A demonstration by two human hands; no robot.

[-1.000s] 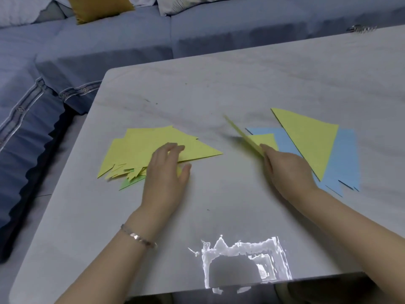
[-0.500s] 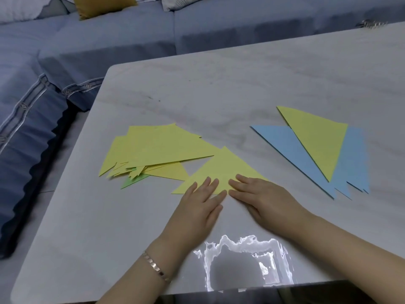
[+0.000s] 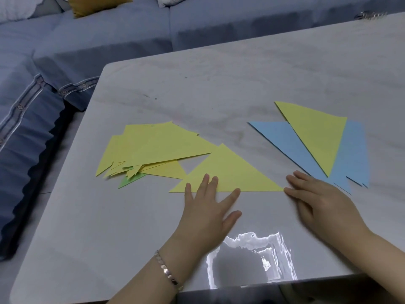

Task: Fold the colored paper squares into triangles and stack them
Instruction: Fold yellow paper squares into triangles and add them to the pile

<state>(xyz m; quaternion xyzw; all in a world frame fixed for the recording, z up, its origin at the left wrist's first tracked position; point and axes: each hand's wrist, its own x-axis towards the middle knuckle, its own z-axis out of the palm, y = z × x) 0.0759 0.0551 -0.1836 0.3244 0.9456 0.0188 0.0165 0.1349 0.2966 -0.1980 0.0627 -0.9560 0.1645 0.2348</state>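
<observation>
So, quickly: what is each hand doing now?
Left hand: open, fingers flat on the yellow triangle, at its lower edge.
Right hand: open, fingers at its right corner, holding nothing.

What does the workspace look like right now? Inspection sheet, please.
Surface: pale marbled table, light glare near the front edge.
Job's things: folded yellow triangle front centre; yellow pile at left with a green piece beneath; blue pile at right, second yellow triangle on top.
Clutter: small shiny object at the far right edge, too small to identify.
Hands: left hand flat on the folded triangle's lower edge; right hand flat, fingertips at its right corner, blurred.
Cables: nothing seen.
Surroundings: blue sofa, mustard cushion.
</observation>
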